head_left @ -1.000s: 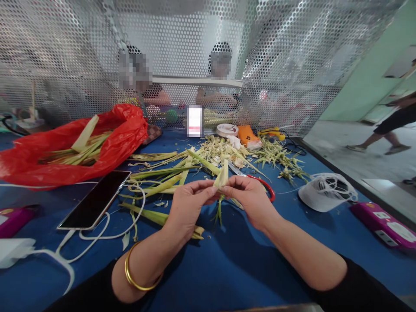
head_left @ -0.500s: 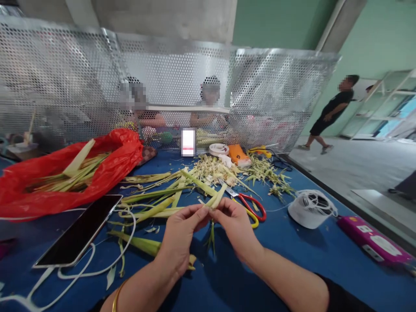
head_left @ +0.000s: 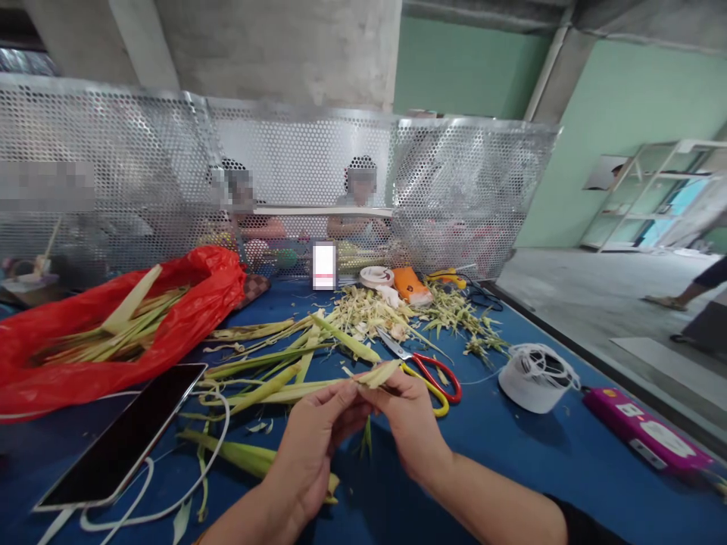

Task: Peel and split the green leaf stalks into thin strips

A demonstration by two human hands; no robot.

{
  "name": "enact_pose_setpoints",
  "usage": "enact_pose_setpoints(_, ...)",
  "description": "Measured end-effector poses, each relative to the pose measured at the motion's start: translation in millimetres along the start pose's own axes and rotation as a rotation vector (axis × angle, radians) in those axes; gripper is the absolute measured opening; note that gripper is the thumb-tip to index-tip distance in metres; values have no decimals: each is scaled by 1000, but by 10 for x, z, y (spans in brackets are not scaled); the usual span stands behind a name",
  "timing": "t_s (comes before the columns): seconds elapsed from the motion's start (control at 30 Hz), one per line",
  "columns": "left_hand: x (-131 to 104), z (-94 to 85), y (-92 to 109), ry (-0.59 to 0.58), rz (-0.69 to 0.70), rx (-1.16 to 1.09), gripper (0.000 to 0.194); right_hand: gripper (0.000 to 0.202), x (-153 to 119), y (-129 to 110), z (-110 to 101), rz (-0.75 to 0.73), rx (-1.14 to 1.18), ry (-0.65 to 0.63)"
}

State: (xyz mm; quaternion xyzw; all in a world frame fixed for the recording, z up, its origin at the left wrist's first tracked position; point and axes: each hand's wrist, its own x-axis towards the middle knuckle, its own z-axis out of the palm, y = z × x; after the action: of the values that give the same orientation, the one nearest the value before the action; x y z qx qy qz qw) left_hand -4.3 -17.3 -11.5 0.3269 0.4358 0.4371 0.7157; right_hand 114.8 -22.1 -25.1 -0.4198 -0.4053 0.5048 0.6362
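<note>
My left hand (head_left: pixel 315 446) and my right hand (head_left: pixel 412 424) meet above the blue table (head_left: pixel 500 469), both pinching one pale green leaf strip (head_left: pixel 375 374). The strip's tip sticks out sideways over my right thumb, and thin green ends hang below between the hands. Long green stalks (head_left: pixel 273 371) lie just beyond my left hand. Red-and-yellow handled scissors (head_left: pixel 423 366) lie right behind my right hand.
A red plastic bag (head_left: pixel 113 333) of leaves lies at the left, with a phone (head_left: pixel 122 439) and white cable in front of it. Leaf trimmings (head_left: pixel 375 310) are piled at centre back. A white cap (head_left: pixel 537 376) and a pink box (head_left: pixel 647 435) sit at the right. People sit behind a perforated metal screen (head_left: pixel 466 197).
The camera has tilted up, so the table and hands sit lower in view. The leaf strip's tip has gone from upright to lying sideways. A walking person moved to the far right.
</note>
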Motion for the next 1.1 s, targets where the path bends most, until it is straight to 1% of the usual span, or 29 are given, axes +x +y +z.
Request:
enact_pose_setpoints(0.1,3,2,-2,16,8,-5,23,11,-9,-2,9,-2,-4,3)
enact_pose_setpoints(0.2,9,10,5,72,67,30,24,11,-10,-28,8,19,-29,-7)
enact_pose_setpoints(0.3,11,33,3,109,109,51,25,11,-6,-43,4,6,-52,30)
enact_pose_setpoints(0.47,2,55,-17,136,62,27,20,9,-1,-6,1,-59,-65,70)
enact_pose_setpoints(0.53,-1,46,-24,131,43,5,19,11,1,11,2,-62,-73,63)
enact_pose_setpoints(0.7,-6,24,-29,46,35,-48,22,13,7,5,4,-53,-81,64)
enact_pose_setpoints(0.8,-5,22,-23,29,27,-50,21,13,9,-20,-1,-38,-60,63)
enact_pose_setpoints(0.93,2,22,-22,36,37,-33,21,12,7,-27,-7,-25,-31,59)
enact_pose_setpoints(1.1,1,34,-22,92,59,-18,22,19,18,44,-5,2,-30,28)
